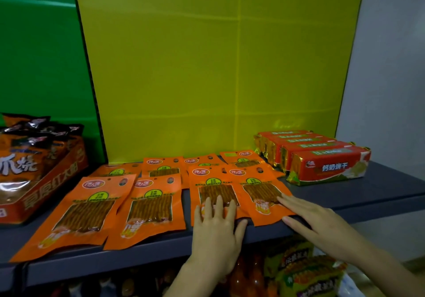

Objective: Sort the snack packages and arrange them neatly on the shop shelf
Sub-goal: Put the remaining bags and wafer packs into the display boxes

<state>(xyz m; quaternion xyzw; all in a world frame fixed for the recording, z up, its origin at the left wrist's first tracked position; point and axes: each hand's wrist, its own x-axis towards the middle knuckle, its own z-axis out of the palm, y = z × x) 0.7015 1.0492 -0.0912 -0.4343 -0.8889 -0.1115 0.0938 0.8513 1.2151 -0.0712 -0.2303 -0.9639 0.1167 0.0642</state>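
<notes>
Several flat orange snack packets with clear windows lie in two rows on the grey shelf (368, 191). My left hand (216, 227) rests flat, fingers straight, on the lower part of one front packet (213, 191). My right hand (317, 223) lies with straight fingers on the lower right corner of the neighbouring packet (259, 188). Two more front packets (85, 209) (149, 207) lie to the left, tilted. A back row of the same packets (164, 169) lies behind them.
Several red biscuit packs (326, 165) stand in a row at the back right. An orange display box of dark snack bags (34, 172) sits at the left. Yellow and green panels back the shelf. More packaged goods (305, 273) show on the shelf below.
</notes>
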